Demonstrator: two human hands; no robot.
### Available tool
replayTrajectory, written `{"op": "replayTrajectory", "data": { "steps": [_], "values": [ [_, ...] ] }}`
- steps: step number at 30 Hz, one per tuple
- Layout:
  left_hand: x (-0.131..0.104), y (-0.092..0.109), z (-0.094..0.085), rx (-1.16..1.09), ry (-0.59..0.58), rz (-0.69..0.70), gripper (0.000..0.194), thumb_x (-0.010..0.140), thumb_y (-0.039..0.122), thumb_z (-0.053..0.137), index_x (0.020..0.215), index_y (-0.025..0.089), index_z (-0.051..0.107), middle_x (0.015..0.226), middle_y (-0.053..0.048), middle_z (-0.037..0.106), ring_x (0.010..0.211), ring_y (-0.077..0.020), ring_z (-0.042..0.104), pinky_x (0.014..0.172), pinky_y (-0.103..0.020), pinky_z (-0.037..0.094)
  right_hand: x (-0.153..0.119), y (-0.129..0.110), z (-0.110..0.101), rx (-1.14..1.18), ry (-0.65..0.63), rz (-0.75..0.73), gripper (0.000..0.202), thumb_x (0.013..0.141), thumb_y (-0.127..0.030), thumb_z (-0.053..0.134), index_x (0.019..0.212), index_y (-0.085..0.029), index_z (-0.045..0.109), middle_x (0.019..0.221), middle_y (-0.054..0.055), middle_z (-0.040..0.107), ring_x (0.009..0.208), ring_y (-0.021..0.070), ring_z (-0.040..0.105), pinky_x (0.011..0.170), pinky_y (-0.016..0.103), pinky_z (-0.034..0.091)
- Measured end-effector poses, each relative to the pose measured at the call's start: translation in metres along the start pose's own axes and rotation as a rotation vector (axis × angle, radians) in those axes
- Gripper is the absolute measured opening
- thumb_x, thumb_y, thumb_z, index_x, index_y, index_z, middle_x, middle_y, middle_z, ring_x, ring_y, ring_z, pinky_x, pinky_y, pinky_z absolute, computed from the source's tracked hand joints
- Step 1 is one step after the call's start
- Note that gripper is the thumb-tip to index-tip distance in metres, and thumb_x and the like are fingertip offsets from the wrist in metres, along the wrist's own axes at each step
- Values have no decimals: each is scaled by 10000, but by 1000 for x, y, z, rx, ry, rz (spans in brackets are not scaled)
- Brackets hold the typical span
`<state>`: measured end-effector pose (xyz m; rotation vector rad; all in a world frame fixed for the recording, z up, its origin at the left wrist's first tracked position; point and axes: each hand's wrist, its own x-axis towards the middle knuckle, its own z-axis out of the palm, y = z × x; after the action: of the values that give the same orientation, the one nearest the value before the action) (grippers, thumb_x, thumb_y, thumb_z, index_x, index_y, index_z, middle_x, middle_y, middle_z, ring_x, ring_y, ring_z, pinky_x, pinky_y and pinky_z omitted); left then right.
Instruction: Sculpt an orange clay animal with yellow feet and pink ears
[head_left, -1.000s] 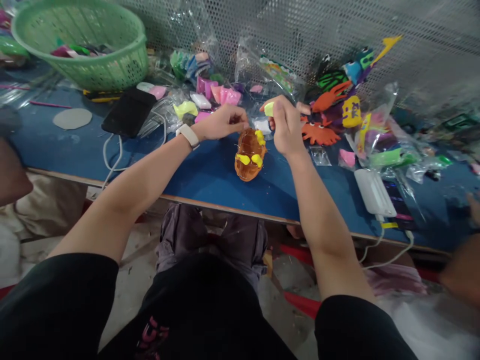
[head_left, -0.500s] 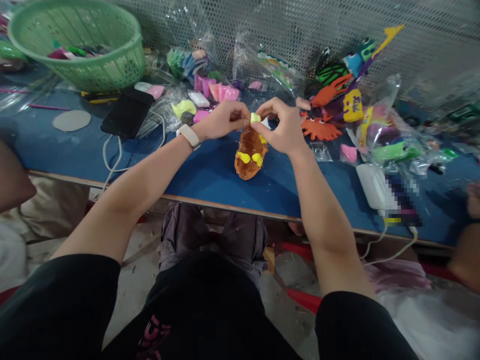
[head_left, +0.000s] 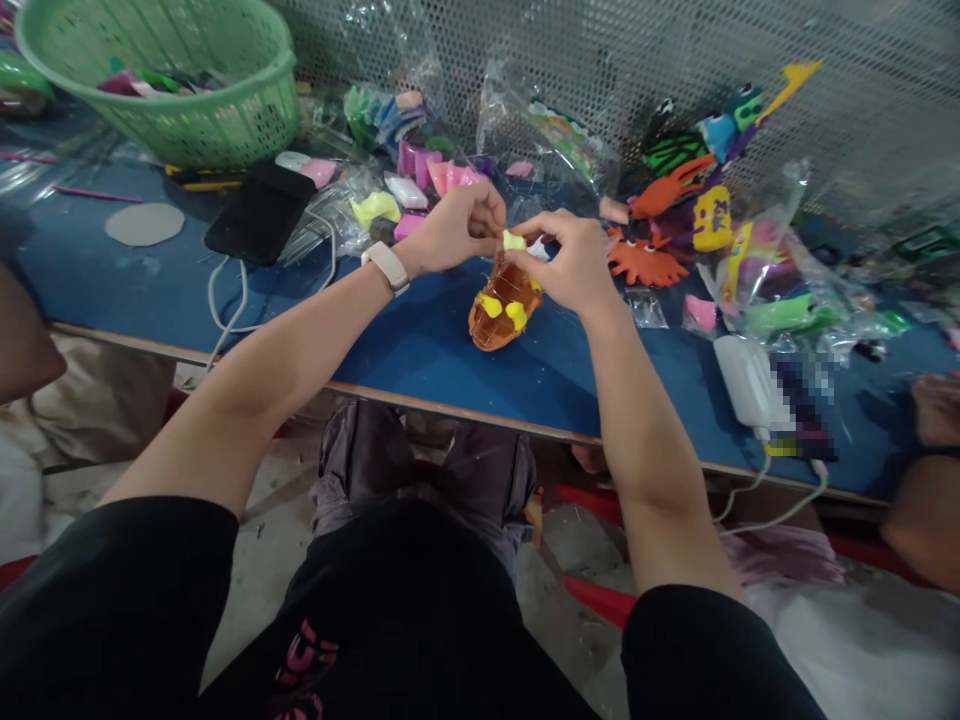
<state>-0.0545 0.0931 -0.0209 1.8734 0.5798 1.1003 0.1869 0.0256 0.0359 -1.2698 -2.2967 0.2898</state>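
Clay [head_left: 514,241], pale yellow, is pinched in the grip of the right hand [head_left: 576,258], at the twelve o'clock end of a brown piece [head_left: 504,288] on or just above the blue desk [head_left: 420,345]. The left hand [head_left: 454,228] bends its fingers at the piece's eleven o'clock; whether that grip holds anything, I cannot tell. Yellow lumps [head_left: 516,317] sit on the piece. From it, an orange crab [head_left: 646,265] lies between two and three, a white box [head_left: 741,375] near four, a green basket [head_left: 217,130] at ten.

right grip [head_left: 574,262] pinches a pale yellow lump [head_left: 514,241] by the brown model [head_left: 505,288] (left grip [head_left: 459,228] alongside).
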Motion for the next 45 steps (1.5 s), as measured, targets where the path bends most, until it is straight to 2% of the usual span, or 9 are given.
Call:
{"op": "replayTrajectory", "data": {
  "steps": [5,9,15,19,24,29,36,40,45],
  "values": [
    [0,-1,1,64,-2,-2,327,882,230,971,1013,205,672,928,-47,795,942,-254,838,919,-486,718,1,1,5,-52,-40,34,479,1094,-617,752,1393,-249,817,1295,197,798,1293,461,719,1234,716,561],
    [-1,2,2,142,-24,-29,305,903,270,956,1044,180,701,925,-61,759,941,-267,834,903,-464,715,3,6,11,-59,-47,19,425,1098,-604,753,1295,-232,822,1221,185,804,1304,465,718,1235,726,570],
    [-7,22,9,385,39,-13,282,989,389,856,1173,220,725,1144,-113,797,947,-244,814,855,-417,682,7,16,21,27,28,-6,341,1044,-569,838,1185,-260,804,1172,163,828,1257,476,748,1192,762,598],
    [-7,26,7,446,28,-33,245,1001,400,868,1111,230,730,1031,-95,786,940,-252,801,854,-425,674,5,18,20,110,29,3,478,1009,-605,876,1348,-285,765,1186,136,846,1203,448,789,1155,743,642],
    [-7,28,-2,426,7,-83,253,982,399,914,1008,220,737,944,-94,777,941,-244,779,887,-430,677,3,19,14,160,14,11,433,972,-581,918,1262,-286,790,1193,150,846,1229,461,794,1187,751,637],
    [-10,29,-10,386,-22,-161,275,959,444,930,1008,216,784,904,-90,808,844,-222,764,753,-383,653,3,22,16,201,-19,49,600,912,-583,979,1392,-300,758,1154,126,849,1147,443,796,1139,759,662],
    [-10,28,-21,303,-109,-219,216,944,384,904,1012,183,860,819,-81,821,698,-182,731,666,-339,615,5,26,21,211,-5,21,488,938,-623,953,1269,-298,803,1139,110,842,1174,441,796,1180,759,634],
    [-10,31,-25,394,-136,-225,235,945,416,893,1017,192,890,751,-65,790,650,-171,695,661,-330,609,6,25,20,195,13,-6,448,970,-668,909,1198,-291,830,1188,130,854,1200,437,798,1203,747,621],
    [-9,36,-24,564,-172,-188,222,955,379,822,1014,183,907,811,-75,819,706,-197,731,754,-357,611,6,25,18,187,16,-30,493,987,-734,857,1185,-283,854,1243,141,876,1193,438,806,1185,742,634]
  ]
}}
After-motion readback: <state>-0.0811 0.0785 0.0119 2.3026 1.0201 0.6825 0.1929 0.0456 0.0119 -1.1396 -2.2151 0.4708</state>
